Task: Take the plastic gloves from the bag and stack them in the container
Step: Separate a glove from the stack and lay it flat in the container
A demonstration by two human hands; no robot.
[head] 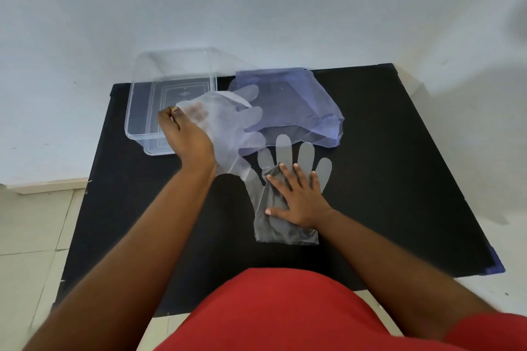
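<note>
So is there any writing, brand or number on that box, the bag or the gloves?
None that can be read.
Clear container: a moulded diamond pattern on its base, no letters that I can make out.
Blue bag: plain.
Glove in the left hand and glove under the right hand: plain.

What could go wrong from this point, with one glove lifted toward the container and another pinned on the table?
The left hand pinches only an edge of the lifted glove, whose fingers trail over the purple bag; it may drag the bag or land crumpled in the clear container. The container looks light and sits at the black table edge, so a nudge might shift it. The flat glove under the right hand could bunch when lifted.
</note>
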